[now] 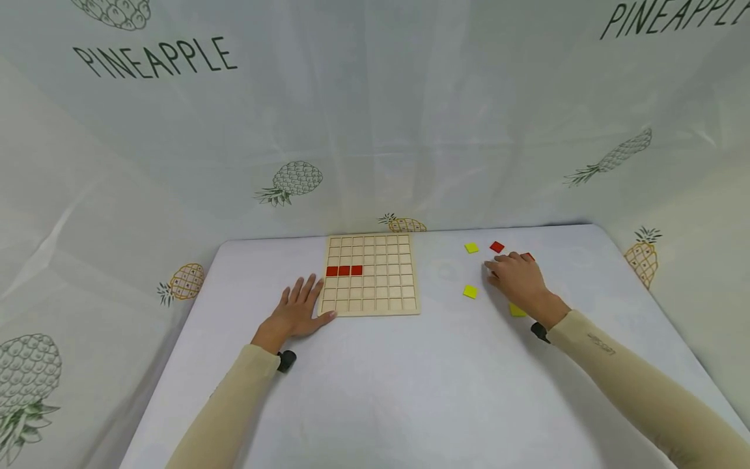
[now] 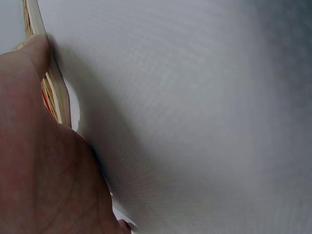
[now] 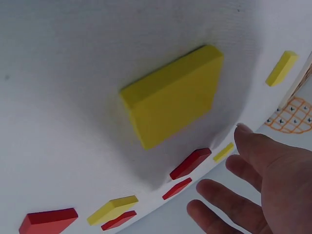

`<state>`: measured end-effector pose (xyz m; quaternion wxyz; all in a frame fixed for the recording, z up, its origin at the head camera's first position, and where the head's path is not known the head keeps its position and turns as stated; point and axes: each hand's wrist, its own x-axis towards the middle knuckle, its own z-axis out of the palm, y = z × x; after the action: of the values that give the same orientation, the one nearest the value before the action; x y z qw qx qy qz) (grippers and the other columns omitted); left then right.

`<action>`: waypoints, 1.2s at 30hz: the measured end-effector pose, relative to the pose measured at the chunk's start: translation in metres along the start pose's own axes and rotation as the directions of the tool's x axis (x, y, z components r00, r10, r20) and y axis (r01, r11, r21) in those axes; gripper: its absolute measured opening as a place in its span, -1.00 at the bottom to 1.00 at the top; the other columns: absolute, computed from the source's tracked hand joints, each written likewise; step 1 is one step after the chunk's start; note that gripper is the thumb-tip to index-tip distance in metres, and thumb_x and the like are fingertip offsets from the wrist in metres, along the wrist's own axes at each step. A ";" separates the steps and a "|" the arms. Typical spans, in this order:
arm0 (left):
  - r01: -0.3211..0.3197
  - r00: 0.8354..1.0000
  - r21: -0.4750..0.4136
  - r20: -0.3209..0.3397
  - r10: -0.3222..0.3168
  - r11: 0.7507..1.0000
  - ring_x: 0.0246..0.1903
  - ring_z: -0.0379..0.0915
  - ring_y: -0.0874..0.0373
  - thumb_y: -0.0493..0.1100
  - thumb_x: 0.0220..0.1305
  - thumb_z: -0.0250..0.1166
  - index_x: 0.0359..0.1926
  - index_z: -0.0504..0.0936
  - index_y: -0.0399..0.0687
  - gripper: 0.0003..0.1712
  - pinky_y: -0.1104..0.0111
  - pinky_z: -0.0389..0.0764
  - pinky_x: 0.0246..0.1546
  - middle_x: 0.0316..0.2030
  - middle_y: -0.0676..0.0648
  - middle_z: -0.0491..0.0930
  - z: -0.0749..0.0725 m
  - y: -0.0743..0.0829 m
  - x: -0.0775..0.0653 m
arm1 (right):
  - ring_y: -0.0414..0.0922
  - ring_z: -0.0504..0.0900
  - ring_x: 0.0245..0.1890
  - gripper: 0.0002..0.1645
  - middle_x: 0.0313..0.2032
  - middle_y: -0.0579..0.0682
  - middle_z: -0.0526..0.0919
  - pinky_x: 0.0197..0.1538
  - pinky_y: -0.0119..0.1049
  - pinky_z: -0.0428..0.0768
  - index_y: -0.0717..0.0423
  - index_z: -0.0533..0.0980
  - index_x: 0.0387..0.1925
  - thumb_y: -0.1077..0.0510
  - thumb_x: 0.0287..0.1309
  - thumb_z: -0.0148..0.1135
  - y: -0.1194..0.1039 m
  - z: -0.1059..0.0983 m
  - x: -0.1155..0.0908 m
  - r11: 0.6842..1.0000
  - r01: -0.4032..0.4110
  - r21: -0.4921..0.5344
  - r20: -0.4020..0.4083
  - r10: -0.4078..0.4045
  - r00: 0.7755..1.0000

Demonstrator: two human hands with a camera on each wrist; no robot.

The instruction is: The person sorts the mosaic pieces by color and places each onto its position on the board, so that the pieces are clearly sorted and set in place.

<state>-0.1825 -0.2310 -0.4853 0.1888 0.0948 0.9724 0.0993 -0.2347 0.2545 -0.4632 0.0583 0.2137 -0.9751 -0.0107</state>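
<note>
backdrop (image 1: 457,117): pale, pineapple prints (image 1: 297,178), PINEAPPLE lettering (image 1: 155,60) | table (image 1: 398,391): white, rounded far corners | light: soft

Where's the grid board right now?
In the head view, the grid board lies mid-frame at the far edge of the white table, the left hand at its near left corner and loose yellow tiles off to its right.

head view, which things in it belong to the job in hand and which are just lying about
Seemingly in the job:
gridded board, left hand at its edge
three red tiles in one row on it
loose red tiles and loose yellow tiles, right hand near them

Seemingly just around:
pineapple-print backdrop
black devices at the wrists
</note>
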 end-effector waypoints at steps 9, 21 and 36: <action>-0.003 1.000 -0.004 -0.007 0.003 1.000 0.66 -0.44 -0.32 0.34 0.56 0.06 0.71 -0.16 -0.21 0.07 -0.22 -0.31 0.61 0.70 -0.29 -0.31 -0.002 0.003 -0.003 | 0.18 0.64 -0.25 -0.73 -0.23 0.20 0.79 0.02 0.18 0.66 0.23 0.75 0.01 0.26 0.30 0.45 0.001 0.001 -0.005 0.999 -0.029 -0.017 0.025 0.030 0.999; -0.003 1.000 0.001 -0.006 0.003 1.000 0.67 -0.43 -0.32 0.33 0.57 0.06 0.71 -0.17 -0.20 0.07 -0.22 -0.31 0.61 0.70 -0.29 -0.31 -0.002 0.003 -0.002 | 0.15 0.64 -0.27 -0.78 -0.23 0.21 0.80 -0.06 0.09 0.68 0.25 0.79 -0.09 0.36 0.20 0.48 -0.003 0.003 -0.001 0.999 -0.041 -0.030 0.019 0.042 0.999; -0.022 0.999 -0.014 -0.034 0.021 1.000 0.67 -0.48 -0.30 0.37 0.54 0.05 0.71 -0.20 -0.17 0.10 -0.21 -0.36 0.61 0.70 -0.26 -0.35 0.009 -0.009 0.005 | 0.15 0.63 -0.27 -0.84 -0.25 0.23 0.81 -0.11 0.03 0.69 0.27 0.79 -0.17 0.35 0.19 0.50 -0.006 0.004 0.002 1.000 0.025 -0.002 -0.012 -0.025 1.000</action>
<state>-0.1851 -0.2372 -0.4977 0.1716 0.1022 0.9737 0.1100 -0.2344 0.2478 -0.4678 0.0640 0.2261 -0.9719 -0.0112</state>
